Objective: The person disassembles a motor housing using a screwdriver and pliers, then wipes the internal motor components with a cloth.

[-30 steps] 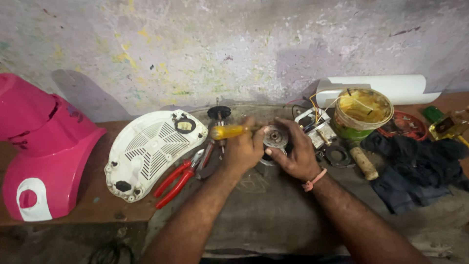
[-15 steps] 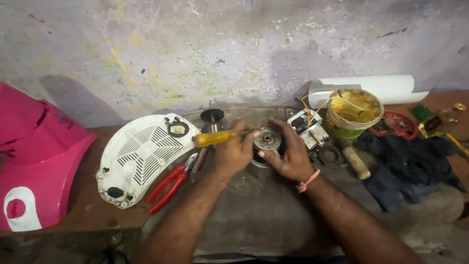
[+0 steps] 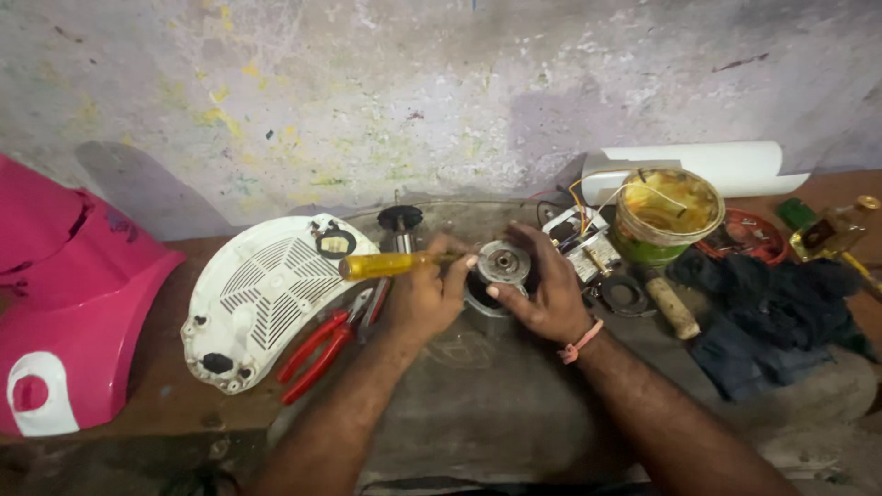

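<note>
The left hand (image 3: 424, 296) was curled tight around a screwdriver (image 3: 386, 265) with a glossy, translucent yellow handle that stuck out leftward from the fist, its shaft hidden behind the fingers. The right hand (image 3: 542, 292) was cupped around a small round metal motor (image 3: 502, 266), its thumb pressed on the rim of the dull grey, disc-shaped top with a dark hub at its centre. The motor sat near the middle of the worktop (image 3: 478, 413), a rough, stained grey slab, between the two hands and just in front of the wall. A thin pink band (image 3: 582, 341) circled the right wrist. Just left of the left hand lay pliers (image 3: 323, 349) with smooth red grips, and beside them a white plastic cover (image 3: 266, 294), oval and ribbed with fine vent slots. Further left stood a shiny pink plastic housing (image 3: 64, 303) with curved sides. To the right of the motor were a small box of wires (image 3: 581, 241), a flat black ring (image 3: 625, 296), a short wooden handle (image 3: 671, 308), a round tub (image 3: 666, 213) smeared with yellow paste, a crumpled dark cloth (image 3: 772, 308) and a white rolled sheet (image 3: 717, 165) against the mottled, flaking wall (image 3: 367, 101).
</note>
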